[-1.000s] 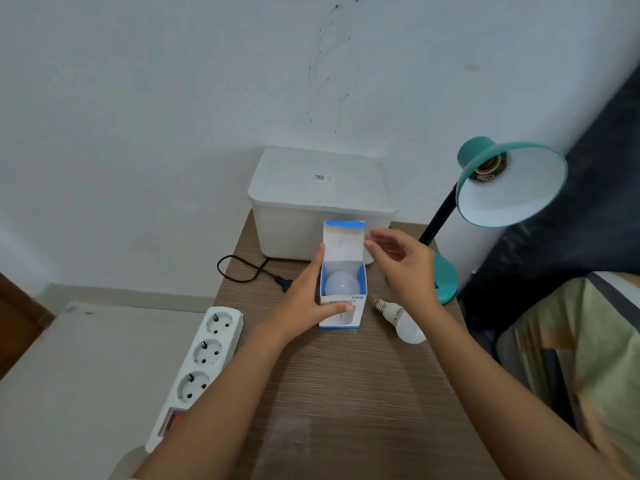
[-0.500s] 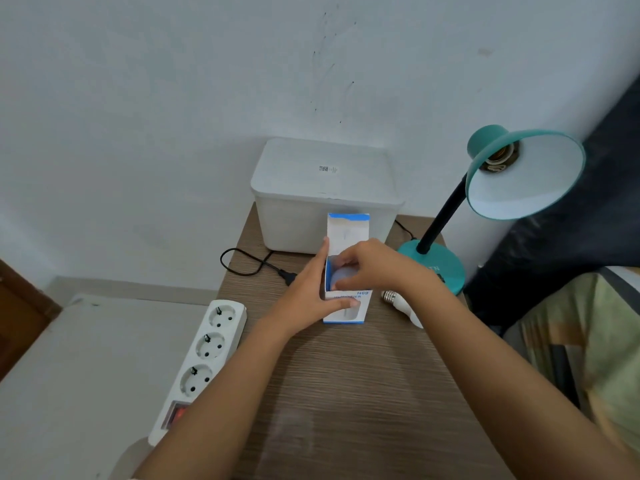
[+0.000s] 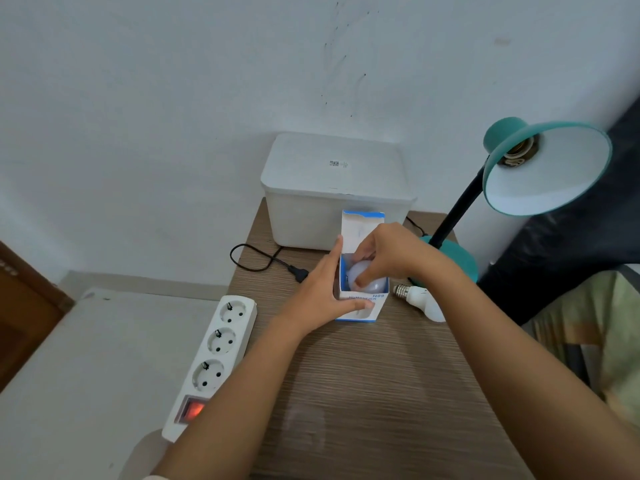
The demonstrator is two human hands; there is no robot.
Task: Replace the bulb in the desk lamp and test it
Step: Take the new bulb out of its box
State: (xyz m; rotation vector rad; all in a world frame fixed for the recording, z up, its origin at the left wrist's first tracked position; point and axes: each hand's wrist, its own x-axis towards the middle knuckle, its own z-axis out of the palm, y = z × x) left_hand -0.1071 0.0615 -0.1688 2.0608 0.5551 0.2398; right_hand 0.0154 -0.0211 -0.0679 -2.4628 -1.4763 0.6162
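A small blue and white bulb box (image 3: pixel 360 303) stands on the wooden table (image 3: pixel 363 375) with its top flap up. My left hand (image 3: pixel 322 296) grips the box from its left side. The fingers of my right hand (image 3: pixel 384 256) reach into the box mouth and close around the white new bulb (image 3: pixel 372 284) inside. A second white bulb (image 3: pixel 420 301) lies on its side to the right of the box, screw base toward it. The teal desk lamp (image 3: pixel 540 168) stands at the back right; its socket is bare.
A white lidded plastic bin (image 3: pixel 332 188) sits against the wall behind the box. The lamp's black plug and cord (image 3: pixel 270 263) lie loose on the table. A white power strip (image 3: pixel 211 362) with a lit red switch hangs over the table's left edge. Bedding lies to the right.
My right hand moved from the box's open flap down into the box and closed its fingers on the bulb. My left hand kept its hold on the box.
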